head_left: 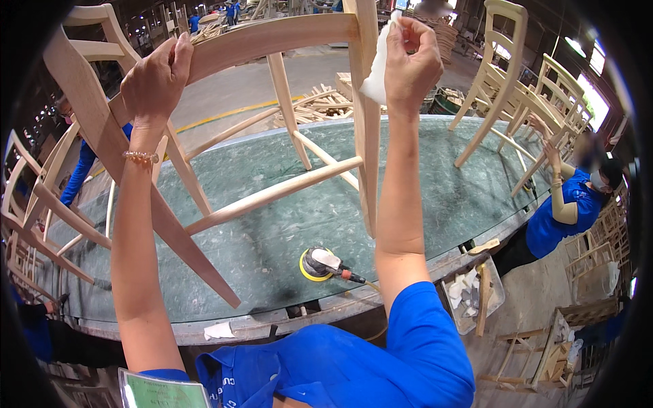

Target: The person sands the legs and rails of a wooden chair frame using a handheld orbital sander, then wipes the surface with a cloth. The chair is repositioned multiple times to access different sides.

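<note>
Unfinished pale-wood chair frame (275, 195), w/ curved top rail and round stretchers, is located over the L-centre of the worktable, tilted in view; foot contact w/ the top can't be confirmed.

Hand state: L hand (156, 81) clamped on the L end of the top rail. R hand (413, 68), apart from L, pinches a thin white sheet w/ ragged edge (376, 71) beside the R post; sheet-to-post contact can't be told.

Surface: long worktable w/ mottled green top (435, 197), dusty, w/ pale scuffs. Round yellow-rimmed sander w/ dark body (325, 264) sits nr. the near edge; its hose runs over that edge.

Room: workshop w/ grey floor, yellow floor line (224, 112) and loose pile of wood pieces (320, 105) beyond the far edge. Co-worker in blue shirt (561, 214) stands R, hands at a chair.

Edges/clearance: grey table rim carries a crumpled white scrap (219, 331) at near L. Translucent plastic tray of scraps (500, 292) adjoins the rim at near R. Wide stretch of green top extends btwn. the frame's R post and a pale-wood chair on the R (500, 68). L side is tighter: more pale-wood chairs (51, 204) stand nr. the frame.
</note>
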A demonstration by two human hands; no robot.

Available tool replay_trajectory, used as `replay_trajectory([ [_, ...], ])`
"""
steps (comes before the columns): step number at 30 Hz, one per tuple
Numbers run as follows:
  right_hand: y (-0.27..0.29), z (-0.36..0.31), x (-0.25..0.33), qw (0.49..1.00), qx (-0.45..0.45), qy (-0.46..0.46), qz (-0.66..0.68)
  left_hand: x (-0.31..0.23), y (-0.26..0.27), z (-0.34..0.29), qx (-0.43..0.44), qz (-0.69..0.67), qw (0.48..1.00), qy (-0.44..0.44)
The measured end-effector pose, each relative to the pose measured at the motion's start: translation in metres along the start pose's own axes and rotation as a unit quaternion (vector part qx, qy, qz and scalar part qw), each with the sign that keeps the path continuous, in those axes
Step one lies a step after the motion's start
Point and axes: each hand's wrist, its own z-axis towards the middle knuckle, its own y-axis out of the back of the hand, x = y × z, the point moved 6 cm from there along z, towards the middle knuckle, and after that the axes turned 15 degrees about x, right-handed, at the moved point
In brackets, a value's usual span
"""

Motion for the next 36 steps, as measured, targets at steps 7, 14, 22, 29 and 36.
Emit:
replay_trajectory([
  [7,-0.043,-0.016,0.013,0.982,0.006,0.130,-0.139,0.003,-0.004,0.005,-0.002,-0.009,1.000,0.003],
  [14,-0.032,-0.061,0.006,0.981,0.090,0.020,-0.172,0.001,-0.004,0.010,-0.014,-0.012,1.000,-0.011],
  [22,-0.038,0.002,0.023,0.979,0.056,0.110,-0.159,0.007,-0.010,0.014,0.044,-0.010,0.998,0.047],
  [29,-0.040,-0.031,0.011,0.974,-0.017,0.101,-0.201,0.002,-0.004,0.015,0.006,-0.021,1.000,0.008],
  [36,-0.023,-0.038,0.015,0.980,0.064,0.076,-0.173,-0.001,-0.003,0.010,-0.028,-0.008,1.000,-0.009],
])
